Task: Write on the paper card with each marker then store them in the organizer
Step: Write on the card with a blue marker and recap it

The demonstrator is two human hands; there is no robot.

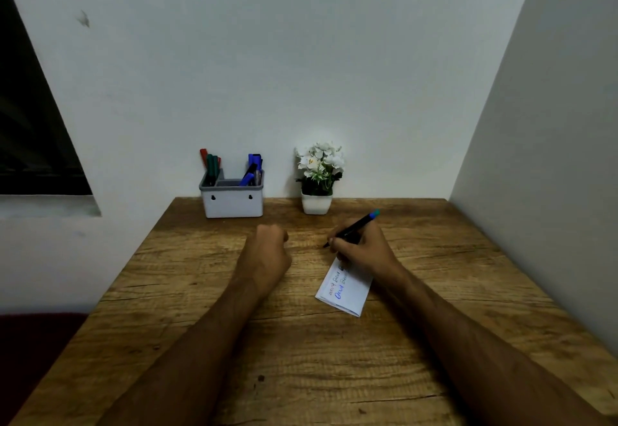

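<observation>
My right hand (359, 246) grips a black marker with a teal-blue end (354, 226), tip pointing left just beyond the far end of the white paper card (346, 290). The card lies on the wooden desk (301, 342) and bears lines of red and blue writing; my hand covers its far end. My left hand (269, 241) is closed in a fist on the desk, left of the card; whether it holds a cap is hidden. The white organizer (233, 203) stands at the back against the wall, with red and green markers (211, 165) in its left slot and blue ones (252, 170) in its right.
A small white pot of white flowers (317, 180) stands right of the organizer at the back edge. Walls close the desk at the back and right. A dark window opening (30, 131) is on the left.
</observation>
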